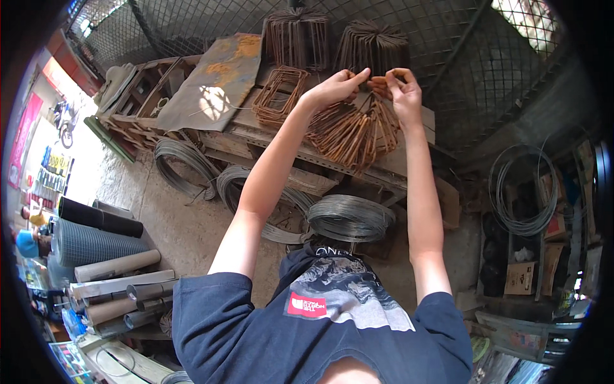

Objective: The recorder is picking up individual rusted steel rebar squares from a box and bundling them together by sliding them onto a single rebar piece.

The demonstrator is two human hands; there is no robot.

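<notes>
Both my arms stretch forward over a wooden bench (251,120). Below my hands a bundle of rusty bent-steel stirrups (361,137) lies fanned out at the bench's front edge. My left hand (339,88) is above the bundle's upper left side, fingers curled and thumb pressed toward them. To its right, my right hand (401,89) is raised over the bundle's upper right, with thumb and fingertips pinched together. Whatever either hand grips is too small or hidden to make out. A smaller stack of rusty rectangular stirrups (280,96) sits left of my left hand.
Two darker stirrup bundles (297,40) (373,48) stand behind, against a wire mesh fence (441,32). A stained sheet (208,86) covers the bench's left part. Wire coils (350,217) lie below the front edge. Mesh rolls (99,243) are at left; another wire coil (523,192) is at right.
</notes>
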